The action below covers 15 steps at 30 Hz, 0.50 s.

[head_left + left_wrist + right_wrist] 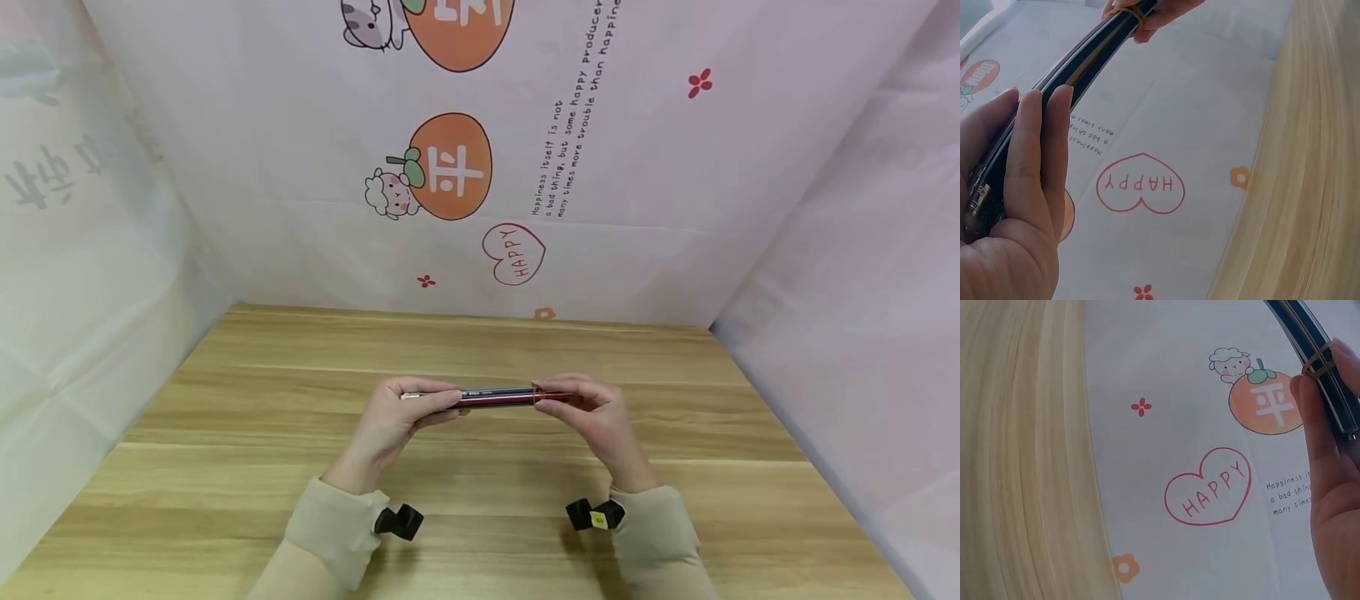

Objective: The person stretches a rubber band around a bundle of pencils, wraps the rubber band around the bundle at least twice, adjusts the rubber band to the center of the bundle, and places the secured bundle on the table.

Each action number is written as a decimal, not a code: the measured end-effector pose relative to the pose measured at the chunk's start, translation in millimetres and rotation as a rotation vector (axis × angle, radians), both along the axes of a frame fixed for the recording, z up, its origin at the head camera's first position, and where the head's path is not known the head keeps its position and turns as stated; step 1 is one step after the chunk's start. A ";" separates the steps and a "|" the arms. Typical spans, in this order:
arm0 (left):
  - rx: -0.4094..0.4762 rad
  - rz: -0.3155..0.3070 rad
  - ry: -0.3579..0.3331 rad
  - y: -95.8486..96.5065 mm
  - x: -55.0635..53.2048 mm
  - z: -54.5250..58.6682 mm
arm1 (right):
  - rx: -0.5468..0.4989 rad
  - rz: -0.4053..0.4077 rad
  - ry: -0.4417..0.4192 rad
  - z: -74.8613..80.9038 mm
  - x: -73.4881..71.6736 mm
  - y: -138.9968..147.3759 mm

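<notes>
Pencil bundle (495, 399) above desk (480, 533), left fingers (435, 403) at its nine o'clock, right fingers (562, 412) and encircling rubber band (537, 396) toward three, back sheet (630, 250) at twelve, side sheets (90, 333) at ten and two.

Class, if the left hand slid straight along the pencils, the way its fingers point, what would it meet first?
Probably the yellowish band around the pencils or the fingers of the right hand; these sit so close together that their order is hard to tell.
</notes>
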<state>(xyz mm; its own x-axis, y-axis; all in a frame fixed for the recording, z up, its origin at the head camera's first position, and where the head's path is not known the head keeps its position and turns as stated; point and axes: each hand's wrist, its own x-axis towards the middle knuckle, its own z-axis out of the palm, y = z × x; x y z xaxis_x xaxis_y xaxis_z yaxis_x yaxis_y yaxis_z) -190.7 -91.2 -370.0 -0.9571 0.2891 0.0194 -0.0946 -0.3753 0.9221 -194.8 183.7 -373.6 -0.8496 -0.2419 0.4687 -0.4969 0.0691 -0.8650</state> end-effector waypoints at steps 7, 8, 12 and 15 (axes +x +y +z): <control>-0.046 -0.013 0.000 1.9 0.1 -1.7 | 0.037 0.029 0.047 -2.5 -0.6 -11.3; -0.050 -0.013 -0.002 1.3 -0.1 -1.9 | 0.039 0.030 0.050 -2.4 -0.6 -11.4; -0.062 -0.011 -0.014 -1.4 -0.9 -1.9 | 0.061 0.052 0.048 -1.5 -1.2 -6.6; -0.051 0.010 -0.020 -3.1 -1.1 -1.4 | 0.075 0.061 0.030 -0.1 -1.6 -0.6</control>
